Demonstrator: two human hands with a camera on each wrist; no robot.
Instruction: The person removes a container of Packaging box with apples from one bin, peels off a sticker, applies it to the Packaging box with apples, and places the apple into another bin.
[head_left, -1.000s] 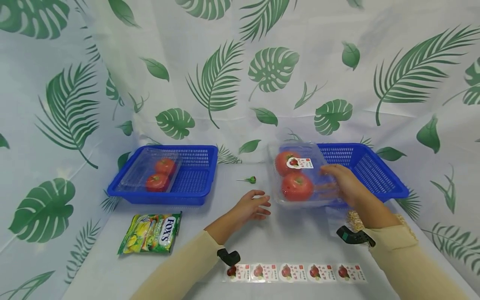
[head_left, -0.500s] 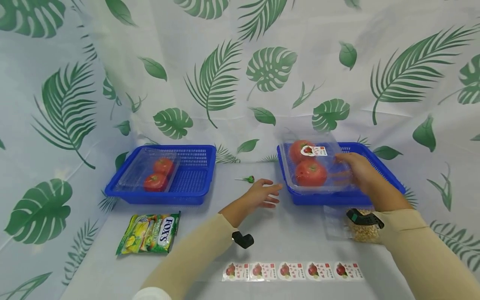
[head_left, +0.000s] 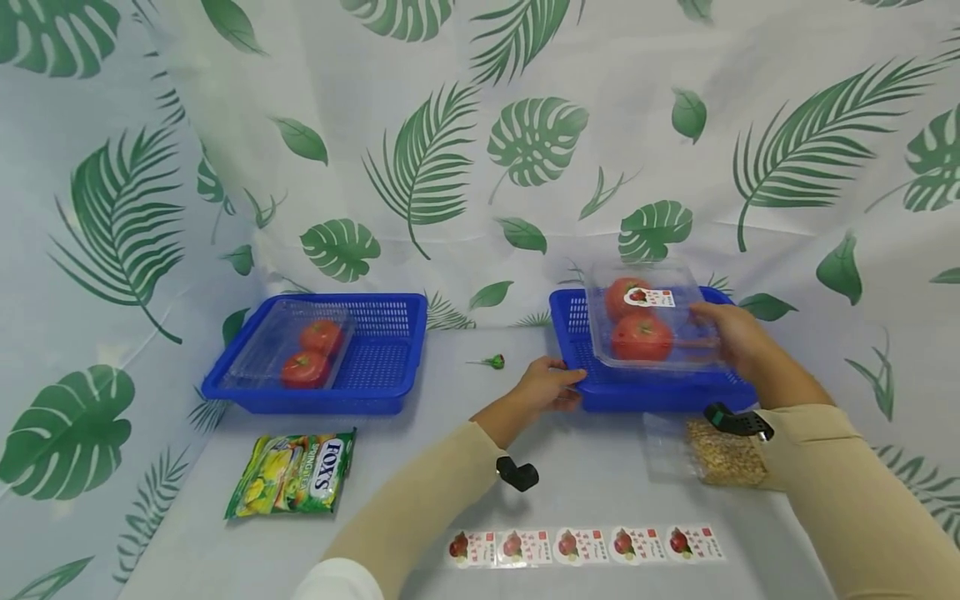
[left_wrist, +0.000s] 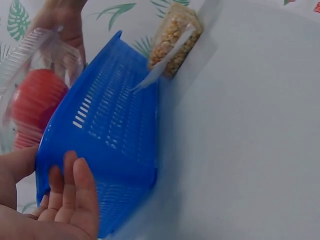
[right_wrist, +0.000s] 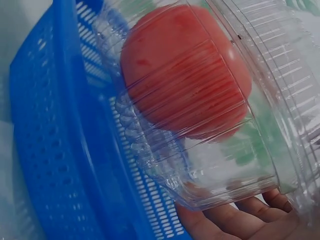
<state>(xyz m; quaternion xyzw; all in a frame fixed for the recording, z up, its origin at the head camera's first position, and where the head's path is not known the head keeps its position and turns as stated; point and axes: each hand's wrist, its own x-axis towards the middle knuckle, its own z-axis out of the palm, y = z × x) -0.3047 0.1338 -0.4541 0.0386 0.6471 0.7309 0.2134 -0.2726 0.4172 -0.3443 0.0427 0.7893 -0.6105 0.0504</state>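
My right hand [head_left: 738, 337] grips the right side of a clear plastic box [head_left: 686, 283], its fingers curled along the wall in the right wrist view. Inside the box are two red tomatoes [head_left: 642, 335], and a white label [head_left: 649, 297] with a fruit picture is on its lid. The box is held over the right blue basket [head_left: 652, 400], slightly tilted. At that basket's near left corner, my left hand [head_left: 547, 385] holds the rim. In the left wrist view the thumb lies at the rim [left_wrist: 42, 155] and the fingers are outside the wall.
The left blue basket [head_left: 378, 404] holds another clear box with two tomatoes [head_left: 306, 368]. A lollipop [head_left: 495, 361] lies between the baskets. A green candy bag [head_left: 292, 473] is at front left, a bag of kernels [head_left: 727, 452] at right. A strip of several labels [head_left: 585, 546] lies in front.
My right hand has carried the box of tomatoes rightward over the right basket. My left hand has moved right and taken hold of the basket's near corner.
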